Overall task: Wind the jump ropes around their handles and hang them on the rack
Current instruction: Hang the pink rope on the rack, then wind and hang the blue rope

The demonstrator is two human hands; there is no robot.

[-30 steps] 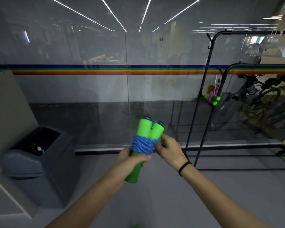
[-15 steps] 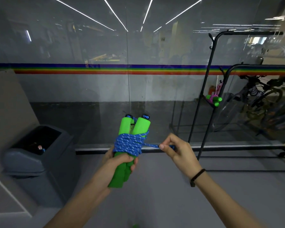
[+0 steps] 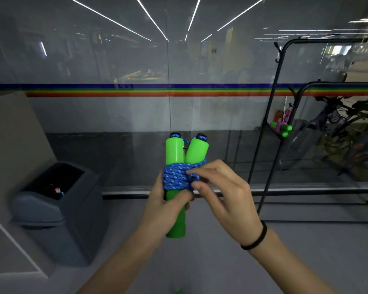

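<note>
Two bright green jump-rope handles stand side by side, upright, with blue speckled rope wound in many turns around their middle. My left hand grips the handles just below the coil. My right hand pinches the rope's loose end against the right side of the coil. A black metal rack stands at the right. Another jump rope with green handles and pink rope rests on the rack's low side bracket.
A dark grey bin with an open top stands at the left by a beige wall. A glass wall with a rainbow stripe runs across ahead. Bicycles are parked behind the rack at the right. A small green object shows at the bottom edge.
My right hand had pulled the rope end out to the right, then came back to the coil and now pinches the end against it. The handles moved slightly right.
</note>
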